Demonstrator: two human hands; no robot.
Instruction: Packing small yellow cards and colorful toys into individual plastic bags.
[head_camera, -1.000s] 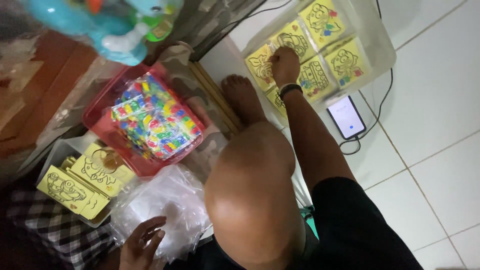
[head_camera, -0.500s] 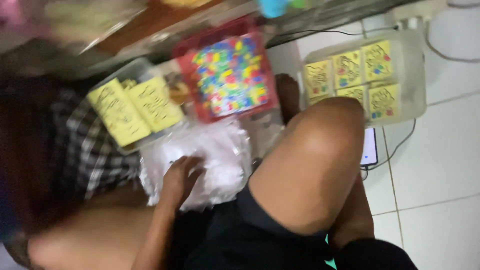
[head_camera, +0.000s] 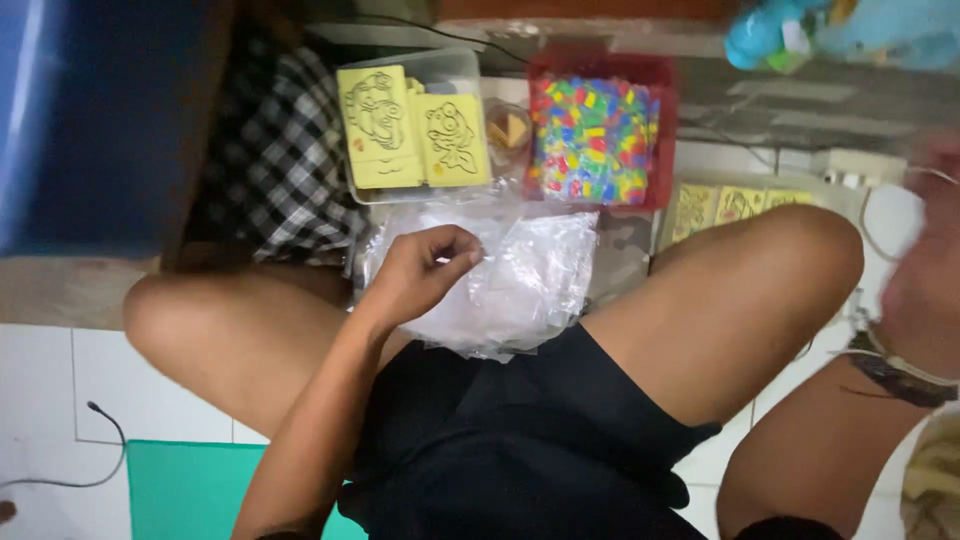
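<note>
Pinching at a pile of clear plastic bags (head_camera: 510, 280) between our knees, our left hand (head_camera: 420, 272) grasps one; yellow picture cards (head_camera: 412, 128) lie just beyond the pile, while our blurred right hand (head_camera: 925, 270) defies reading.

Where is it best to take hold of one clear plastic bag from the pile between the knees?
Probably pinch the top bag at its loose near edge, coming from above. The clear plastic bags lie flat and limp, so only an edge lifts singly. The left hand already pinches there.
</note>
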